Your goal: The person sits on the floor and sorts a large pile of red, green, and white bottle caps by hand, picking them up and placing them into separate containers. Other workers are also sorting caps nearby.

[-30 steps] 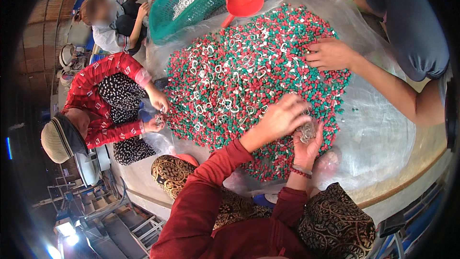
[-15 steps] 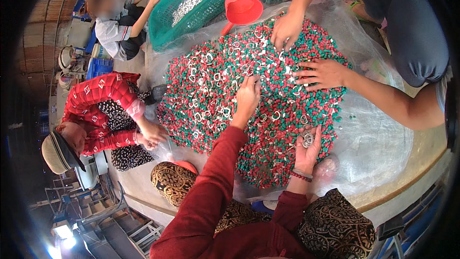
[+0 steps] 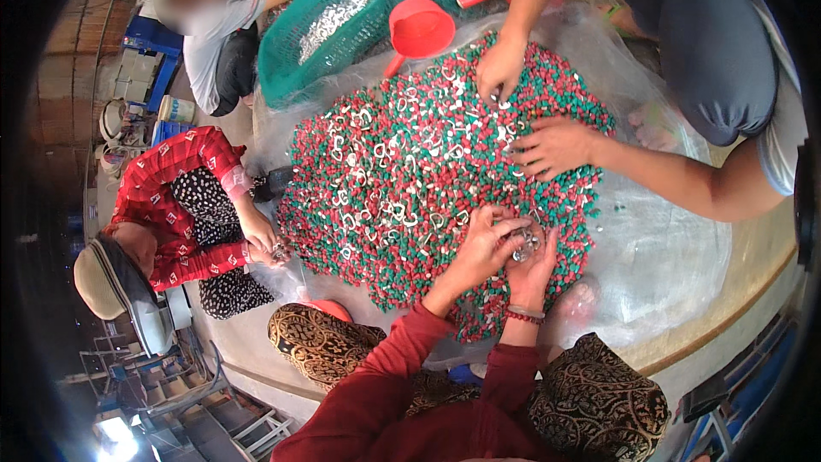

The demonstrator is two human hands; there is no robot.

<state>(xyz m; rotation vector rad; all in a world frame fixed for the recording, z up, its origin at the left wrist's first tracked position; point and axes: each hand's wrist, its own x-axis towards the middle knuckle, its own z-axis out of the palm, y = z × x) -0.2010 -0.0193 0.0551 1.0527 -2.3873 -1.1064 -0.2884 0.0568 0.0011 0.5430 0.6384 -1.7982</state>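
Hands are brought together over the near edge of the pile. The right hand is cupped palm-up, fingers half curled, and a small heap of shiny metal rings is cradled in it. The left hand is laid against it from the left, fingers bent over the cupped palm and touching the rings — whether a piece is pinched between its fingertips cannot be told. A beaded bracelet is worn on the right wrist, and both forearms are covered by dark red sleeves.

Beneath the hands a broad pile of small red and green pellets is spread, with pale rings scattered through it — the grains look hard, smooth and rounded. The pile is carried on a sheet of clear, crinkled plastic, glossy where light catches it.

At the far side, two hands of another person are pressed flat into the pellets. A red plastic scoop and a green mesh basket holding silvery pieces are set beyond the pile. At the left, a person in a red patterned shirt is seated.
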